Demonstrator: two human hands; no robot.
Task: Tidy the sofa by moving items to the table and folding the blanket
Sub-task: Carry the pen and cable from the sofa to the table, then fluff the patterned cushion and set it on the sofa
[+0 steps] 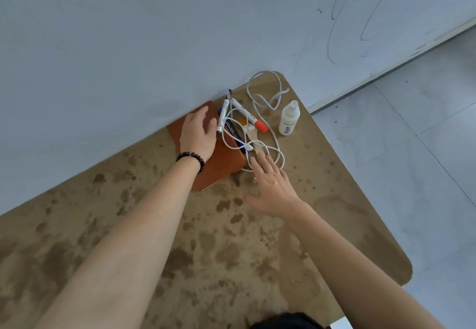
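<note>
The left grip (198, 132) lay flat and released on the brown notebook (221, 166) at the counter's (206, 238) far edge. The right grip (273, 187), fingers straight and holding nothing, reached over the tangled white cable (262, 96). A snagged loop could have dragged the markers (244, 113) along or toppled the spray bottle (289, 118).

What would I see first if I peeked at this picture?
Two bare arms reach across a stained brown table. The left hand, with a dark bead bracelet on its wrist, lies flat on an orange-brown notebook by the wall. Just right of it is a jumble of markers and a looping white cable, with the open right hand at its near edge and a small white bottle standing to the right.
</note>
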